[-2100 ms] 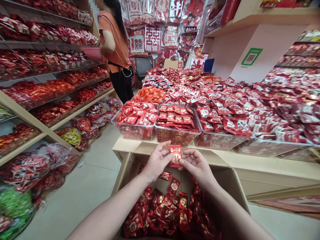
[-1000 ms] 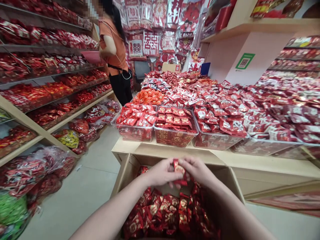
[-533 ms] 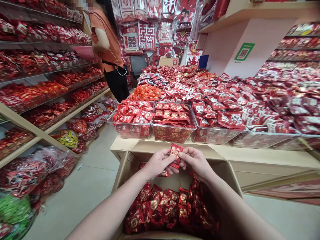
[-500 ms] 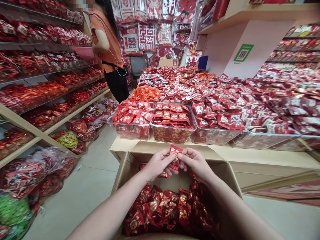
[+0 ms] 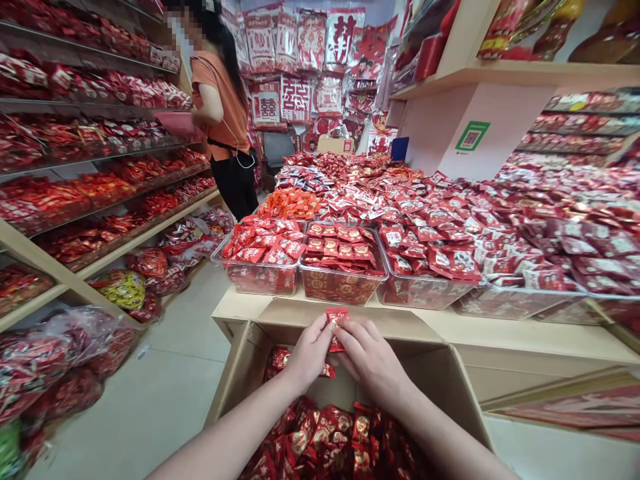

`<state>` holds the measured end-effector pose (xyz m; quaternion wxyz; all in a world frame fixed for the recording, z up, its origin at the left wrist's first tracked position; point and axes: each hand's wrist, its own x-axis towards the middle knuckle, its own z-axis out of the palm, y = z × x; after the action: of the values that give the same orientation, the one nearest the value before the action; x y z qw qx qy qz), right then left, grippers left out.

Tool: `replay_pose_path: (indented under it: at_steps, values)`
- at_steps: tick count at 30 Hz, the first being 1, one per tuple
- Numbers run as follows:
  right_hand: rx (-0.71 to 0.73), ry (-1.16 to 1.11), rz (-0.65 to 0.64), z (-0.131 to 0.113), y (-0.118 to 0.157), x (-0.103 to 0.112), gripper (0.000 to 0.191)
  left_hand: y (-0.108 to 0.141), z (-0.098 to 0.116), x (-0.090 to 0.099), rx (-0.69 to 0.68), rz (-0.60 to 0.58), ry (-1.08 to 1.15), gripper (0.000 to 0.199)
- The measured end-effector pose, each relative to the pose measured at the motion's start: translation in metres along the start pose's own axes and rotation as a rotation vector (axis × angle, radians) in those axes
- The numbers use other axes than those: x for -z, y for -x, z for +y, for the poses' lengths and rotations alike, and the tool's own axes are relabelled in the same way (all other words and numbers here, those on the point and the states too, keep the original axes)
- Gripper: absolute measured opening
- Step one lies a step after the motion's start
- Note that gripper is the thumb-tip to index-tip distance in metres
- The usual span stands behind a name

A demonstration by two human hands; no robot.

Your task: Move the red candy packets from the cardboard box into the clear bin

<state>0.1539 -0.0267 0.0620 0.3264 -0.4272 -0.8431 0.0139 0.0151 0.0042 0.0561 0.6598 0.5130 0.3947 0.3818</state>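
Observation:
Between both hands is a small red candy packet [image 5: 337,313] with gold print, upright over an open cardboard box [image 5: 463,383]. My left hand [image 5: 308,353] pinches its left side. Fingers of my right hand [image 5: 373,353] close on its right side and cover part of its front. Inside the box lie many similar red packets [image 5: 325,433], with a few more near its far left corner. Just beyond, a clear plastic bin [image 5: 344,285] holds rows of red packets with gold round prints.
More bins of red packets [image 5: 430,267] cover the pale counter [image 5: 410,320]. At left are stocked shelves [image 5: 115,157] and bagged goods [image 5: 55,360] on the floor. A person in an orange top [image 5: 225,107] stands at the back left.
My right hand has turned over the packet, covering more of it. The view has tilted up slightly, so the counter and box sit lower. The other person stays by the shelves.

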Motion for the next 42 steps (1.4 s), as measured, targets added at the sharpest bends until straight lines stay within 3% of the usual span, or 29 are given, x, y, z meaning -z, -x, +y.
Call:
replay_pose_path:
  at_steps: [3, 6, 10, 12, 15, 18, 24, 33, 42]
  values:
    - [0.077, 0.062, -0.017, 0.005, 0.001, 0.006, 0.024, 0.003, 0.008, 0.000, 0.014, -0.013, 0.022, 0.040]
    - [0.099, 0.121, 0.069, 0.024, -0.006, 0.026, 0.023, -0.006, 0.032, 0.000, -0.033, -0.052, -0.088, 0.043]
    - [-0.007, 0.303, 0.264, 0.069, -0.042, 0.055, 0.017, -0.055, 0.069, -0.006, -0.541, -0.021, -0.609, 0.037]
    - [-0.062, 0.388, 0.284, 0.092, -0.062, 0.060, 0.016, -0.088, 0.078, -0.012, -0.645, -0.062, -0.865, 0.043]
    - [-0.110, 0.514, 0.163, 0.114, -0.081, 0.056, 0.017, -0.125, 0.080, -0.017, -0.616, -0.107, -1.134, 0.052]
    - [-0.119, 0.590, 0.060, 0.122, -0.086, 0.048, 0.016, -0.139, 0.075, -0.015, -0.602, -0.136, -1.241, 0.058]
    - [-0.116, 0.614, -0.032, 0.125, -0.088, 0.049, 0.019, -0.134, 0.075, -0.011, -0.556, -0.139, -1.303, 0.065]
    - [-0.076, 0.639, -0.156, 0.123, -0.098, 0.053, 0.020, -0.130, 0.080, -0.014, -0.496, -0.130, -1.565, 0.072]
    - [-0.028, 0.536, -0.150, 0.131, -0.092, 0.056, 0.022, -0.134, 0.075, -0.012, -0.495, -0.099, -1.578, 0.076]
